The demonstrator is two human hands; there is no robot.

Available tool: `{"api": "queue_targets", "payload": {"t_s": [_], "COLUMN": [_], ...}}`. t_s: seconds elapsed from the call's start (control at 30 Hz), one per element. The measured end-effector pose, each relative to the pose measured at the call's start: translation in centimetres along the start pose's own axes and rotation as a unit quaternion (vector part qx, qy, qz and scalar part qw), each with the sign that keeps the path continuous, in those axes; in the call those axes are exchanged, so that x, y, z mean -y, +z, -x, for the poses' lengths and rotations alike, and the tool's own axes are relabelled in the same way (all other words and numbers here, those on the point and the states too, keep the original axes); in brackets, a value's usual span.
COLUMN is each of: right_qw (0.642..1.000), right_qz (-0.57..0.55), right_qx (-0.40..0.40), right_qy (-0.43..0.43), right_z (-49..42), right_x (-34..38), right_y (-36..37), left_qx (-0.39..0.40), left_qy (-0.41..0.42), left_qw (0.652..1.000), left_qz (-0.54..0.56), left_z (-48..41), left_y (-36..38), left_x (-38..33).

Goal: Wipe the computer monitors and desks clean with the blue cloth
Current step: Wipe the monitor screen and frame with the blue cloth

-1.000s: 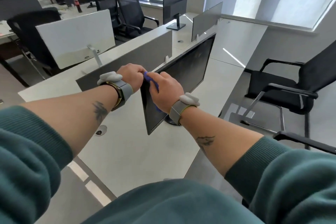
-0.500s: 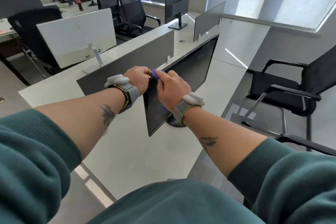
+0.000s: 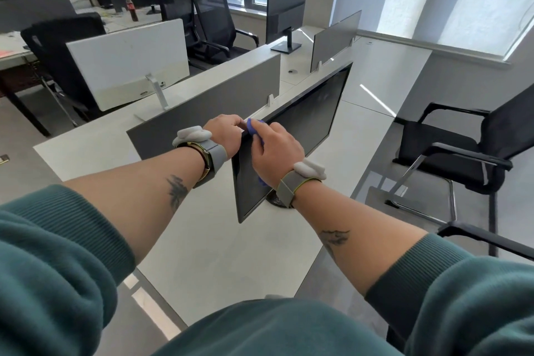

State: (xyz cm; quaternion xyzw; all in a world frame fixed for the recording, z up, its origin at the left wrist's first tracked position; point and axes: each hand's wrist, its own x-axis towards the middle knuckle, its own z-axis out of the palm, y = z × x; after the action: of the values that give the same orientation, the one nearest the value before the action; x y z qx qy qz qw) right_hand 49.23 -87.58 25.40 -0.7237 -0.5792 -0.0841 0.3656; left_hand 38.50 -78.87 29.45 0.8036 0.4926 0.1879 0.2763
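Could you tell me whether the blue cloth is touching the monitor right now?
Touching. The head view shows the cloth pressed on the monitor, top corner, under the right hand.

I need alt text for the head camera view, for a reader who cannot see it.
A person's right hand holds a blue cloth against the upper near corner of a dark monitor, while the left hand grips that corner from behind. The monitor stands on a pale desk.

You have a black chair (image 3: 439, 150) at right, mesh chairs (image 3: 213, 17) beyond the grey partition (image 3: 208, 108), and a bottle (image 3: 131, 8) far left.
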Motion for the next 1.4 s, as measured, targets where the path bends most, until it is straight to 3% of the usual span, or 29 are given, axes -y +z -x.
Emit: {"api": "queue_targets", "payload": {"t_s": [0.13, 0.3, 0.47, 0.67, 0.8, 1.13, 1.4], "right_qw": [0.998, 0.998, 0.999, 0.975, 0.954, 0.972, 0.972], "right_qz": [0.025, 0.042, 0.028, -0.075, -0.138, -0.127, -0.141], "right_qx": [0.013, 0.016, 0.018, -0.053, -0.018, 0.038, 0.039], "right_qy": [-0.049, 0.037, -0.005, 0.2, 0.266, 0.193, 0.185], "right_z": [0.9, -1.0, 0.6, -0.6, -0.6, 0.6, 1.0], "right_x": [0.3, -0.7, 0.1, -1.4, -1.9, -0.2, 1.0], "right_y": [0.1, -0.6, -0.3, -0.7, -0.5, 1.6, 2.2], "left_qx": [-0.007, -0.006, 0.026, 0.049, 0.057, 0.054, 0.047], "left_qy": [0.009, 0.063, 0.085, 0.105, 0.098, 0.081, 0.082], "left_qw": [1.0, 0.997, 0.993, 0.976, 0.975, 0.979, 0.987], "left_qz": [0.015, -0.046, -0.075, -0.184, -0.192, -0.177, -0.128], "left_z": [0.4, 0.2, -0.2, -1.0, -1.2, -0.9, -0.7], "left_y": [-0.1, -0.2, -0.8, -0.8, -0.8, -0.9, -0.6], "left_x": [-0.1, 0.0, -0.1, -1.1, -1.0, -1.1, -0.7]}}
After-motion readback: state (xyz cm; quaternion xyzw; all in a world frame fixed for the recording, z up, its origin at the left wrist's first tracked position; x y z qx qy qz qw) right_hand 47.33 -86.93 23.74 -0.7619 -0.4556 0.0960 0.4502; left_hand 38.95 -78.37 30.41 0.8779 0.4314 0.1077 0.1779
